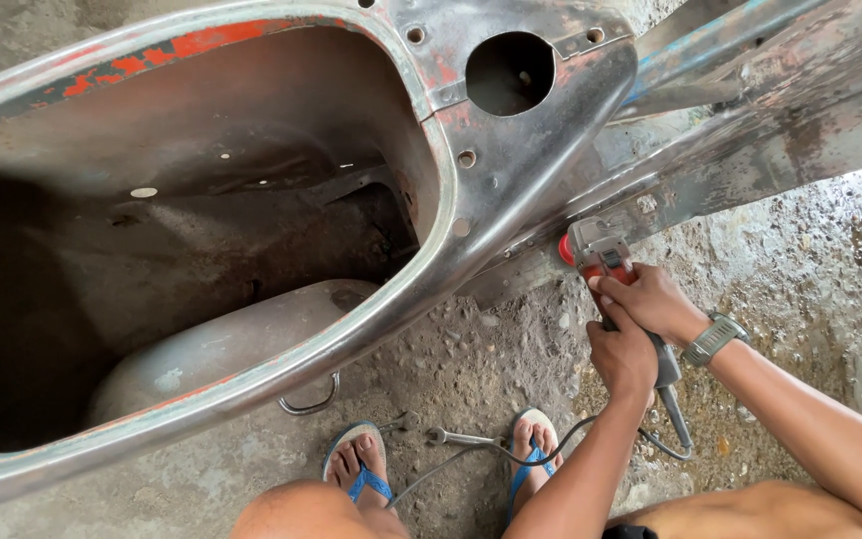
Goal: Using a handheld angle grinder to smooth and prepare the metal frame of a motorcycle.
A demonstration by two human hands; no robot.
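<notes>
A bare metal scooter body shell (491,190) with patches of red paint lies across the upper view. Both hands hold a red and grey angle grinder (596,250) whose head presses against the shell's lower edge. My right hand (653,301), with a grey watch on its wrist, wraps the grinder's body just behind the head. My left hand (623,356) grips the handle right below it. The grinder's disc is hidden under its head.
The grinder's black cable (551,439) loops over the rough concrete floor (800,289). A wrench (466,437) lies between my feet in blue sandals (361,469). A bent metal hook (311,404) sits under the shell's rim. The shell's hollow interior (152,260) is dark.
</notes>
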